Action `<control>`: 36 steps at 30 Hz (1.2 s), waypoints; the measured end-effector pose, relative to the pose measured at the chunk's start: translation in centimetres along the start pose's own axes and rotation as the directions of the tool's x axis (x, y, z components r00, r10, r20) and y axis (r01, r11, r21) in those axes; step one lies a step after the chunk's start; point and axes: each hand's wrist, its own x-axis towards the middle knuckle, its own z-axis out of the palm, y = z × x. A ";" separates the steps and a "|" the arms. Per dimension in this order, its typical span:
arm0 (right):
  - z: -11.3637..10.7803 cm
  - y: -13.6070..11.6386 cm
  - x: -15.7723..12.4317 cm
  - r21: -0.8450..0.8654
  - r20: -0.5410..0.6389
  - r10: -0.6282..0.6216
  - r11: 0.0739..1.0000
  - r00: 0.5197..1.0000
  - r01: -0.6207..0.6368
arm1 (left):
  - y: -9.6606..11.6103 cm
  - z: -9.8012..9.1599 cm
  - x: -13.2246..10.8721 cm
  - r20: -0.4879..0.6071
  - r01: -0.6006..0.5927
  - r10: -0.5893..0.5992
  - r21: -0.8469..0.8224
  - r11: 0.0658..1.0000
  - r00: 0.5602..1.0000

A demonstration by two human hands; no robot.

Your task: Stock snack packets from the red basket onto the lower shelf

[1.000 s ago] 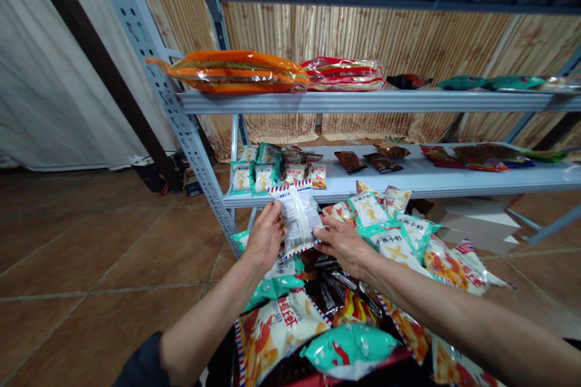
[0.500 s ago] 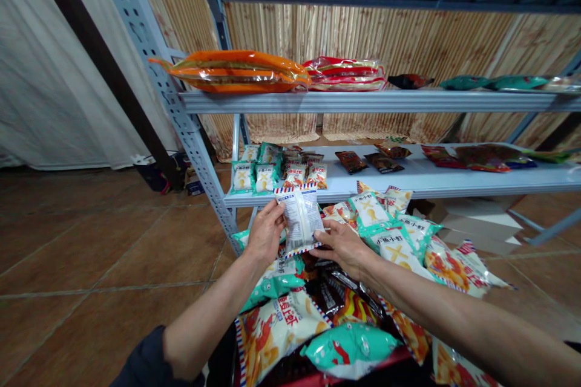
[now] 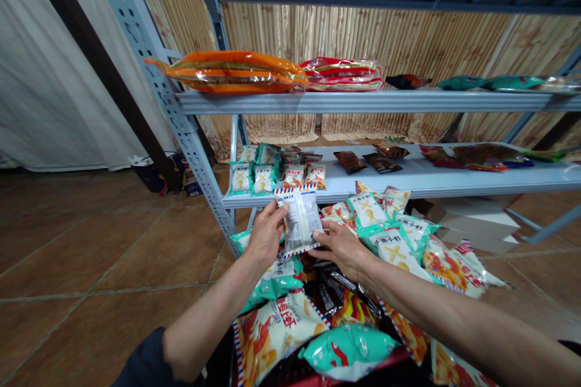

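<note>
Between my two hands is a white snack bag (image 3: pixel 300 224) with red-and-blue striped ends, its printed back facing me. My left hand (image 3: pixel 267 231) grips its left edge, thumb on the front. My right hand (image 3: pixel 338 246) holds the lower right corner with its fingers. Under the hands lies a heap of snack bags: a teal bag (image 3: pixel 349 347), a white bag with a red shrimp picture (image 3: pixel 279 329) and dark brown bags (image 3: pixel 331 296). More teal-and-white bags (image 3: pixel 394 248) are piled to the right of my right hand.
Small teal bags (image 3: pixel 241 178) and red-and-white bags (image 3: pixel 315 175) stand in rows at the lower shelf's (image 3: pixel 436 178) left end, with brown packets (image 3: pixel 349 162) farther right. Large orange bags (image 3: pixel 227 72) lie on the upper shelf. A perforated upright (image 3: pixel 175 115) bounds the left; a white box (image 3: pixel 476 217) sits below.
Almost nothing differs. The view has shifted very slightly; both hands keep the same hold on the white snack bag.
</note>
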 end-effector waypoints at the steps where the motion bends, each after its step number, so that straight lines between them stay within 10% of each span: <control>1: 0.0 0.0 0.0 0.001 -0.001 0.002 1.000 1.000 -0.002 | 0.0 0.0 0.0 0.014 0.011 -0.011 -0.008 1.000 1.000; 16: -0.6 0.0 0.9 0.106 0.022 0.037 0.994 0.999 -0.039 | -0.5 -0.5 -1.0 0.170 0.222 -0.218 -0.008 0.975 0.961; 36: -0.3 0.2 0.7 0.094 0.000 0.025 0.995 1.000 -0.025 | -1.8 0.4 -2.4 0.100 -0.009 -0.013 0.221 0.975 0.995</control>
